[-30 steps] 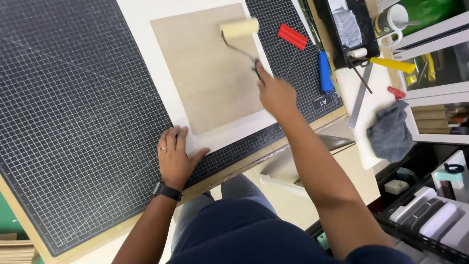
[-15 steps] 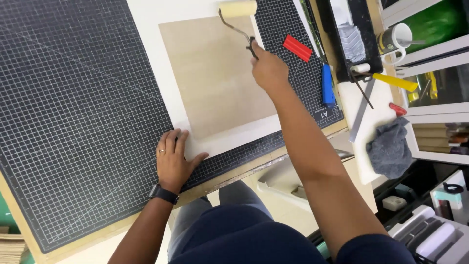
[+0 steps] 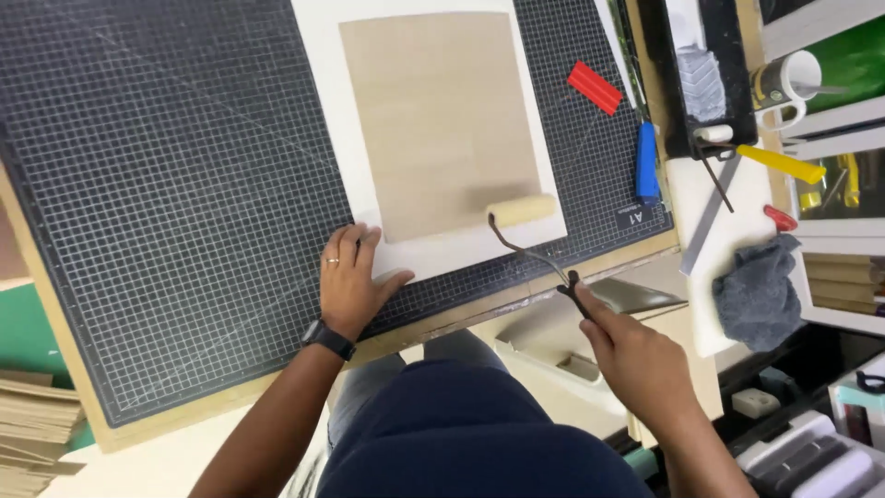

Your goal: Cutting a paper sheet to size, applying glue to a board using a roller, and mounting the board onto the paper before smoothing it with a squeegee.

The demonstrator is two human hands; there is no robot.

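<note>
On the gridded cutting mat [image 3: 166, 212], a tan board [image 3: 441, 115] lay flat upon a white sheet [image 3: 318, 111]. A small foam roller [image 3: 522, 210] was rested on the board's near right corner, its thin bent wire handle clasped in the closed right hand [image 3: 636, 364]. The left hand [image 3: 348, 281] was spread open, pressed flat on the sheet's near corner. The roller was judged light, its sleeve soft; the handle's dark grip seemed the proper hold. The board appeared thin and stiff, possibly tacky where rolled.
</note>
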